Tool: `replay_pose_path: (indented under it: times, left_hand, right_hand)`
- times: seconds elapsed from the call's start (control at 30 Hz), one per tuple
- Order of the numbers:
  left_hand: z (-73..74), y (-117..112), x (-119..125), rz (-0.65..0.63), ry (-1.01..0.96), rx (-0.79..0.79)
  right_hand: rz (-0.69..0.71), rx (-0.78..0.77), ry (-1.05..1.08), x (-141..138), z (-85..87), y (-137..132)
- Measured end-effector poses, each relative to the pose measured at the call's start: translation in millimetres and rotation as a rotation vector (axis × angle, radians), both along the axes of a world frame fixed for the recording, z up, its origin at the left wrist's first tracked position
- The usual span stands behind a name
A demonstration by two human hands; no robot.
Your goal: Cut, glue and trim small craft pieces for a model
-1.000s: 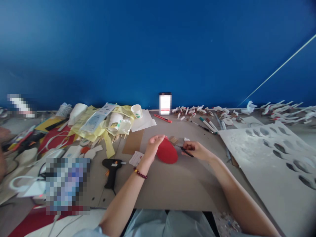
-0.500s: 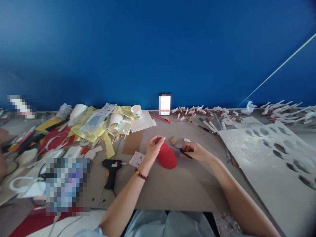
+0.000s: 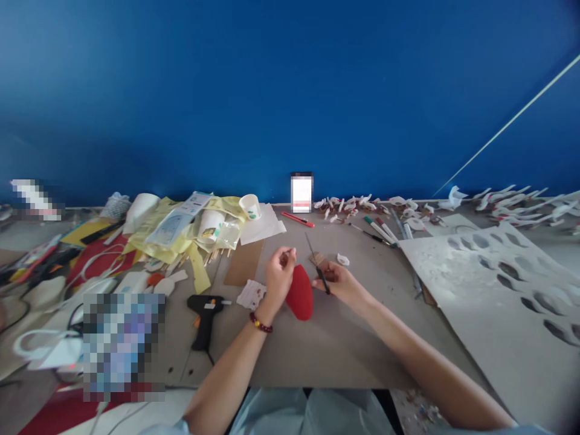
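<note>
My left hand point(image 3: 280, 277) is closed on the top edge of a red oval sheet point(image 3: 299, 293), which it holds tilted above the grey table point(image 3: 317, 344). A dark bead bracelet sits on that wrist. My right hand point(image 3: 339, 282) grips black-handled scissors point(image 3: 317, 266) just right of the red piece. Their blades point up and away toward the wall. The two hands are close together, with the red piece between them.
A black glue gun point(image 3: 205, 314) lies left of my left arm. Yellow packets and paper cups point(image 3: 194, 226) pile up at the back left. Markers point(image 3: 380, 229) and white cut-outs point(image 3: 362, 202) lie at the back right. A large white board with oval holes point(image 3: 498, 284) fills the right side.
The left hand turned the red piece more upright and narrower to view. The right hand moved left toward it and swung the scissor blades from pointing left to pointing up.
</note>
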State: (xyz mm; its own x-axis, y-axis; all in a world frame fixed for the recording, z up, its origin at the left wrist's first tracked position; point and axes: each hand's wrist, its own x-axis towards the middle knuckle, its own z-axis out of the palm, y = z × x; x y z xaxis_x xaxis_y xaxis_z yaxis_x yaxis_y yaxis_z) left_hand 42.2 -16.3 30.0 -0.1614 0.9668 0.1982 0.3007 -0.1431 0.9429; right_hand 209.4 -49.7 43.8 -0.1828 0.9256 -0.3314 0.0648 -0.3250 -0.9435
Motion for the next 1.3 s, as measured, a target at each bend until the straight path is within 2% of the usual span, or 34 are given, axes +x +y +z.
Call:
replay_pose_path:
  times: [0.13,0.27,0.33,0.43,0.53,0.63,0.77,0.87,0.97,1.1,1.2,1.3]
  left_hand:
    - [-0.5,-4,5,-0.037,-0.017,0.001]
    - [3.6,-1,5,-0.029,-0.15,-0.029]
    - [4.8,2,4,0.029,-0.287,-0.024]
    - [3.4,10,1,0.192,-0.547,0.015]
    - [-0.4,15,-2,0.32,-0.756,0.0]
    - [-2.8,16,-3,0.33,-0.727,0.033]
    - [-1.2,10,-3,0.272,-0.547,0.13]
    - [2.4,4,0,0.23,-0.458,0.176]
    - [6.1,0,6,0.127,-0.442,0.078]
    - [7.2,-2,13,-0.086,-0.461,-0.087]
    - [4.4,-4,16,-0.244,-0.406,-0.165]
    - [1.0,-7,18,-0.315,-0.336,-0.191]
  right_hand:
    - [-0.039,0.075,0.011,-13,-3.0,-2]
    - [-0.031,0.153,-0.02,-7,2.5,7]
    - [-0.006,0.175,-0.029,-2,11.7,16]
    - [-0.008,0.133,0.01,3,26.0,35]
    - [-0.172,0.05,0.099,-5,28.8,61]
    - [-0.371,0.014,0.105,-23,18.3,85]
    - [-0.388,0.026,0.06,-39,4.1,101]
    - [-0.343,0.043,0.01,-32,4.9,98]
    - [-0.306,0.107,-0.05,-20,12.9,79]
    - [-0.242,0.176,0.072,-9,20.0,41]
    - [-0.239,0.137,0.098,-5,16.7,18]
    - [-0.284,0.126,0.084,-2,9.1,6]
